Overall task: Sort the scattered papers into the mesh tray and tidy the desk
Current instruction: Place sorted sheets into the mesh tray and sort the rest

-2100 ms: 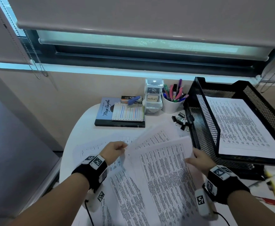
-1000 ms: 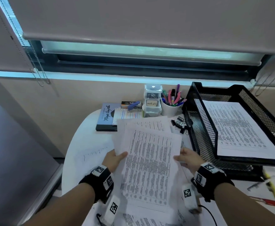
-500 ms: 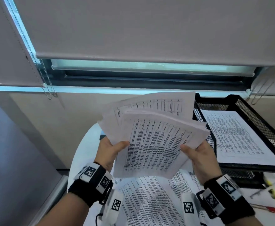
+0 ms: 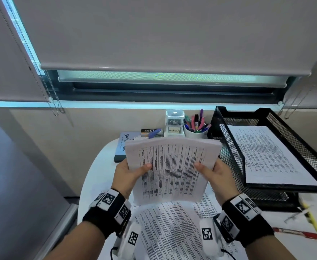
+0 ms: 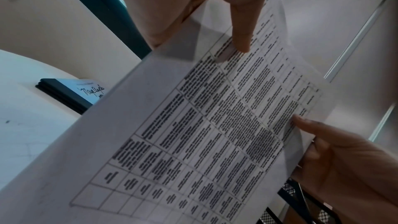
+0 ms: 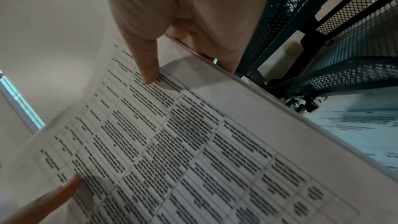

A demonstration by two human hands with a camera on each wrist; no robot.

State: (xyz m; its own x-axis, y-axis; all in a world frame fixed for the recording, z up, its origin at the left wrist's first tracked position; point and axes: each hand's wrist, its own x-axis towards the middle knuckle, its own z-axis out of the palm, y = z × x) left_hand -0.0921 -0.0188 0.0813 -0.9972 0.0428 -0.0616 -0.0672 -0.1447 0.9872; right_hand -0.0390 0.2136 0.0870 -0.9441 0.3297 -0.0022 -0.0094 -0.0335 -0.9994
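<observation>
the white surface [image 4: 97, 171] carries loose printed sheets [image 4: 172, 228] at its near side. the black mesh tray [image 4: 227, 147], on the right, already has papers [image 4: 262, 152] in its upper tier. a stack of papers [image 4: 170, 169] is raised above the surface, tilted. the left hand [image 4: 129, 175] and right hand [image 4: 215, 175] each have a grip closed on its side edges, thumbs on the front.

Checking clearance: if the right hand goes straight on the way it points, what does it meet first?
Probably the pen cup: the right hand, gripping the papers, points toward the desk's back, left of the tray. Depth unclear.
</observation>
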